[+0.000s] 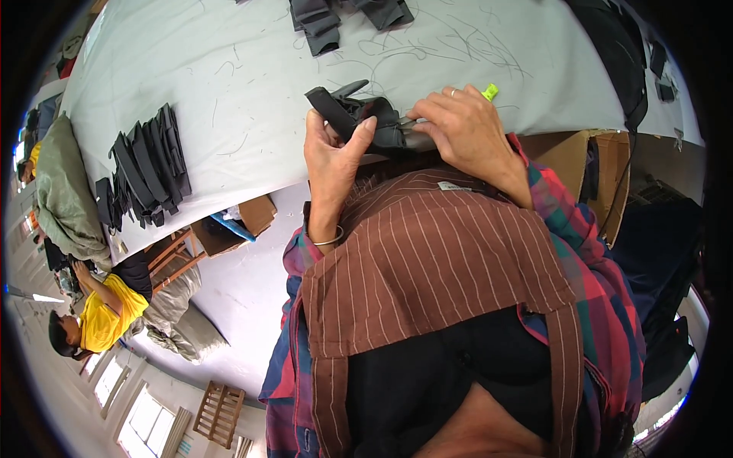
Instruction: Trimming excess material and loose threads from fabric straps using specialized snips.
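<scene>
My left hand (332, 156) grips a dark grey fabric piece (353, 113) at the near edge of a white table (252, 69), thumb pressed on its front. My right hand (464, 130) is closed on the same piece from the right and holds a small cutting tool with a yellow-green end (489, 92); only that end and a thin metal tip near the fabric show. I wear a brown striped apron over a plaid shirt.
A fanned stack of dark fabric pieces (145, 172) lies at the table's left. More dark pieces (336, 19) sit at the far edge. Loose threads litter the tabletop. A person in a yellow shirt (103, 309) sits at lower left. Cardboard boxes (233, 225) stand under the table.
</scene>
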`<state>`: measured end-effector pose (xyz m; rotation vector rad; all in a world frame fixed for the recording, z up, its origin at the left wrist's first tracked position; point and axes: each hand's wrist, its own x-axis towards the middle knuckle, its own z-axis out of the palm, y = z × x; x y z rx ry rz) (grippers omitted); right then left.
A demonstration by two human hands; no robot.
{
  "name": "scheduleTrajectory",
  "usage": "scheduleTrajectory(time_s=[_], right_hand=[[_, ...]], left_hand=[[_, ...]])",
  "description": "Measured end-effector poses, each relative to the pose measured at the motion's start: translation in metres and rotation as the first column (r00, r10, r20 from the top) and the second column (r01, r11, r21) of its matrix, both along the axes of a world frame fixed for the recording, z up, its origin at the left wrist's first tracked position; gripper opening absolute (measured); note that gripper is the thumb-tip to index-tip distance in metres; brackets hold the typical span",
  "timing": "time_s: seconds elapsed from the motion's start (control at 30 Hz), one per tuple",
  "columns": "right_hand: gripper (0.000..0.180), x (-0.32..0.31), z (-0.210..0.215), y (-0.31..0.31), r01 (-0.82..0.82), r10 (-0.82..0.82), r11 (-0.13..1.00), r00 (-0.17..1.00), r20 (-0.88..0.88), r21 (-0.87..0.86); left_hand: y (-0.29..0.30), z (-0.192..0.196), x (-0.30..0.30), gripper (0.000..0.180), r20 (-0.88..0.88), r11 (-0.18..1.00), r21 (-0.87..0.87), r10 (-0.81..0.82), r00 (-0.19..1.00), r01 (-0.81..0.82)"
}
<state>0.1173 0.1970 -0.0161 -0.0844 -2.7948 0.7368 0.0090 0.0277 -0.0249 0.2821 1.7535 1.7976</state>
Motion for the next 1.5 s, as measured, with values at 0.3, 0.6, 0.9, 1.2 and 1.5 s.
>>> scheduleTrajectory(time_s=[0.3, 0.6, 0.9, 1.2, 1.5], right_hand=[[0.014, 0.001, -0.022, -0.002, 0.314, -0.296, 0.527, 0.939, 0.175, -0.79], [0.014, 0.007, -0.006, -0.001, 0.059, -0.067, 0.994, 0.994, -0.084, -0.093], [0.012, 0.004, -0.016, -0.01, 0.092, -0.076, 0.991, 0.985, -0.158, 0.097], [0.012, 0.006, -0.02, -0.012, 0.103, -0.058, 0.976, 0.972, -0.226, 0.194], [0.014, 0.007, -0.022, -0.01, 0.069, -0.013, 0.966, 0.975, -0.22, 0.248]], left_hand=[[-0.002, 0.0, 0.002, 0.041, 0.014, 0.999, 0.04, -0.012, 1.0, 0.011], [-0.003, -0.002, 0.001, 0.041, 0.01, 1.0, 0.022, 0.006, 1.0, -0.007], [-0.001, -0.002, 0.002, 0.038, 0.001, 1.0, 0.009, 0.004, 1.0, -0.004], [-0.001, -0.002, 0.003, 0.038, 0.012, 0.998, 0.039, 0.041, 0.999, -0.041], [-0.001, -0.002, 0.007, 0.038, -0.013, 0.998, 0.036, 0.052, 0.999, -0.051]])
